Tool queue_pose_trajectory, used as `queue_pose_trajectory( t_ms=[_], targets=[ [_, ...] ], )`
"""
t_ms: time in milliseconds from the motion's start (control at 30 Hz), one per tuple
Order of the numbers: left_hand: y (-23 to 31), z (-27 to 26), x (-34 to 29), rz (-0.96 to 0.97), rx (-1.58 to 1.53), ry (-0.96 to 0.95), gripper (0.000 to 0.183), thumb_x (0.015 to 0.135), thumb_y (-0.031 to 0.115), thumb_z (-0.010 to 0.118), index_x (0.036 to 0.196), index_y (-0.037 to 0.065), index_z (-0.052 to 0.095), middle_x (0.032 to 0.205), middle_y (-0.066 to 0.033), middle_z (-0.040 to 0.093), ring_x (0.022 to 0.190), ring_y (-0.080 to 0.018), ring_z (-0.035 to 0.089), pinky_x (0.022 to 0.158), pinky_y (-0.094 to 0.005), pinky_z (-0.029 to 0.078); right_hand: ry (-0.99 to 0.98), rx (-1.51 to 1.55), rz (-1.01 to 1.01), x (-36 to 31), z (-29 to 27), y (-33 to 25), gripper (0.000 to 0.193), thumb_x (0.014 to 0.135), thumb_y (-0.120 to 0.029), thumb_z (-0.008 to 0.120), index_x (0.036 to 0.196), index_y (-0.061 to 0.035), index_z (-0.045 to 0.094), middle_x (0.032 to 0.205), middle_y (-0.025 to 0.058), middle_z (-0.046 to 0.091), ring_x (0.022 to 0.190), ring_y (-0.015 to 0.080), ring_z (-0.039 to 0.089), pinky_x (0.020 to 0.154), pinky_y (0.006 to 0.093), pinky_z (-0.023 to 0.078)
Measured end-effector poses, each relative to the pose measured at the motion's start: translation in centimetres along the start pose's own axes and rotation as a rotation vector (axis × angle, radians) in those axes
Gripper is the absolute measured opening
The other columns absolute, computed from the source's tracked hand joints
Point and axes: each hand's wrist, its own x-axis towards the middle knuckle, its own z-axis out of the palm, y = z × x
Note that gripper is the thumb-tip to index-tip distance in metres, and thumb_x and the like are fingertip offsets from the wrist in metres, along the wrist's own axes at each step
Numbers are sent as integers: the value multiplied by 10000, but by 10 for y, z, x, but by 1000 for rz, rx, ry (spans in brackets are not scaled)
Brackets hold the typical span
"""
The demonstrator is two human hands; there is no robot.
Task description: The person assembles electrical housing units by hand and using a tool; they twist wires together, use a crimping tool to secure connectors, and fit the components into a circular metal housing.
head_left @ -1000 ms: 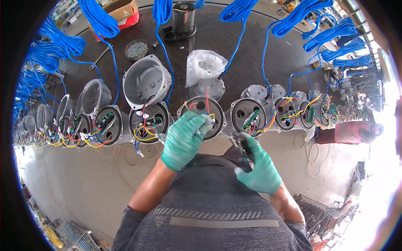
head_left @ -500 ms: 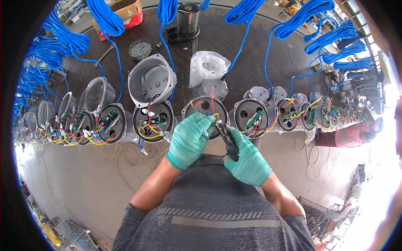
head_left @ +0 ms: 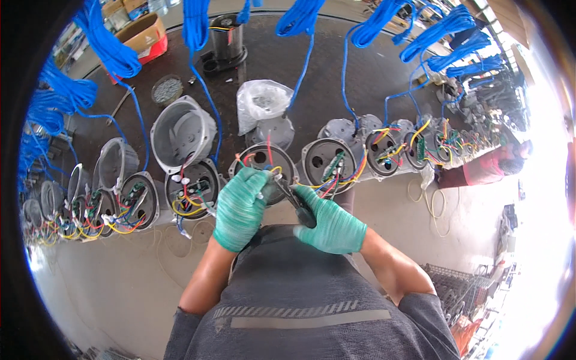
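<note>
Both my hands wear green striped knit gloves and work over a round grey housing [head_left: 290, 162] at the table's near edge. My left hand [head_left: 241, 207] is closed, its fingertips pinching thin coloured wires [head_left: 275, 170] that come from the housing. In my right hand [head_left: 333, 223] is a pair of dark-handled pliers [head_left: 305, 216], its jaws pointing up and left at the wire ends beside my left fingers. The exact grip of the jaws is too small to tell. A red wire [head_left: 269, 150] stands up from the housing.
Similar open housings with green circuit boards [head_left: 334, 168] and loose wires line the edge on both sides. Behind stand a plastic bag [head_left: 261, 102], a bowl of small metal parts [head_left: 167, 89] and a dark metal cylinder [head_left: 227, 45]. Blue cable coils [head_left: 195, 24] hang along the far side.
My view has turned, so the table's contents sit further left and tilted. Both hands stay at the same housing, the left still pinching wires and the right still gripping the pliers.
</note>
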Motion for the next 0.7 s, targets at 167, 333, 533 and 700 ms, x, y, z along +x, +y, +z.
queue_pose_trajectory(
  t_ms=[167,333,533,700],
  targets=[
    [4,-6,-5,-109,-108,8,193,967,12,755,1153,65,766,975,-42,681,728,-118,582,680,-256,491,-150,365,152,-43,-80,-31,865,825,-141,805,1606,-50,445,1221,76,661,1078,132,633,983,303,512],
    [-6,0,-12,-67,-159,29,218,970,-17,745,1180,41,759,1031,-74,702,863,-180,679,774,-279,543,658,-409,205,-40,-175,16,869,820,-94,846,1587,17,452,1342,165,623,1205,239,658,1052,356,528],
    [-2,-1,-12,-77,-133,41,246,936,-38,768,1168,42,775,981,-78,709,821,-194,680,748,-285,544,429,-941,530,-27,-240,106,862,771,-304,869,1538,-71,552,1354,248,671,1239,418,656,1061,457,535],
    [-1,0,-11,-30,-86,58,251,913,-29,798,1147,62,792,936,-37,697,708,-128,583,665,-263,494,424,-843,528,-14,-237,147,776,791,-331,847,1474,-44,616,1344,238,691,1248,405,657,1074,459,527]
  ],
)
